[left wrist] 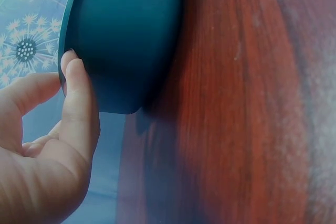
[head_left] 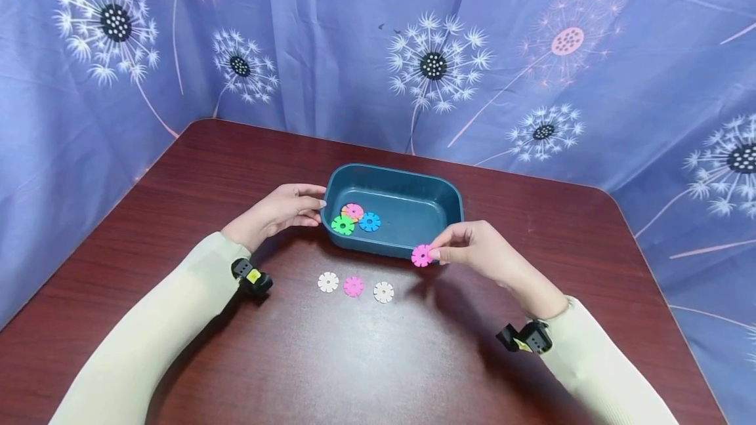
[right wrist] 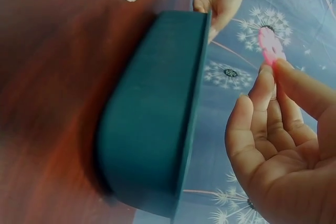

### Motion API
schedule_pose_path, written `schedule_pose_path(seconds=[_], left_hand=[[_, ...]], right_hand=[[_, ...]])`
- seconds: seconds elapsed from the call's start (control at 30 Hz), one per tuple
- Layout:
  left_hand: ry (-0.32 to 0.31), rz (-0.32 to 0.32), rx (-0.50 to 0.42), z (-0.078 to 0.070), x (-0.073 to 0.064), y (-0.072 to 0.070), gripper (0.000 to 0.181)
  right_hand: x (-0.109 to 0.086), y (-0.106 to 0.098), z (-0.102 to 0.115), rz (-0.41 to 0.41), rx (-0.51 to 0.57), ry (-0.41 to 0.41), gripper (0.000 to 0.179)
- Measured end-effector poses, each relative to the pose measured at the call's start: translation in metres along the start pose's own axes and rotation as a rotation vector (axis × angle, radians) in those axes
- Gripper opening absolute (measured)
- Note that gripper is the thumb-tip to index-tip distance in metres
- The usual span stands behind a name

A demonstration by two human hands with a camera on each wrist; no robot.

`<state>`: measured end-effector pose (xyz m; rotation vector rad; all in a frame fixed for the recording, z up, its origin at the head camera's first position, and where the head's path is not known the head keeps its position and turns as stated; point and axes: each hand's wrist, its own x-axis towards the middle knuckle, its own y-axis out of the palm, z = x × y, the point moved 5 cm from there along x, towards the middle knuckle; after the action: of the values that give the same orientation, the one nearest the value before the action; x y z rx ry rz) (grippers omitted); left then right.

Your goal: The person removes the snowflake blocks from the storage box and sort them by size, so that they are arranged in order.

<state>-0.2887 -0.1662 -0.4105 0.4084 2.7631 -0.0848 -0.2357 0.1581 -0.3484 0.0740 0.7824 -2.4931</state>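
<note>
My right hand (head_left: 481, 251) pinches a pink notched plastic disc (head_left: 422, 256) between thumb and fingertips, over the near right rim of a dark teal basin (head_left: 390, 244). The right wrist view shows this pink disc held up above the rim. At the basin's left end, my left hand (head_left: 289, 210) grips the rim with thumb and fingers. Inside the basin, toward its left, lie a green disc (head_left: 342, 225), a blue disc (head_left: 370, 222) and a pink disc (head_left: 352, 212), which overlaps an orange one.
In front of the basin, a white disc (head_left: 328, 282), a pink disc (head_left: 354, 286) and another white disc (head_left: 383, 292) lie in a row on the dark wooden table (head_left: 266, 359). A blue dandelion-print curtain (head_left: 342, 51) hangs behind the table and along its sides.
</note>
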Motion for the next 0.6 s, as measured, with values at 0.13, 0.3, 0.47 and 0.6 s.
schedule_pose_path(seconds=[0.13,0.3,0.47,0.6], left_hand=[[-0.002,0.001,0.003,0.0,0.001,0.0,0.057],[-0.011,-0.011,0.001,0.001,0.002,-0.001,0.055],[-0.016,-0.021,0.006,0.001,0.001,-0.001,0.055],[-0.015,-0.013,0.005,0.0,0.001,0.0,0.057]], right_hand=[[-0.006,0.007,-0.007,0.021,0.021,0.015,0.019],[-0.009,0.017,-0.016,0.025,0.024,0.016,0.018],[-0.011,0.028,-0.024,0.047,0.045,0.014,0.018],[-0.011,0.035,-0.031,0.073,0.084,0.027,0.02]])
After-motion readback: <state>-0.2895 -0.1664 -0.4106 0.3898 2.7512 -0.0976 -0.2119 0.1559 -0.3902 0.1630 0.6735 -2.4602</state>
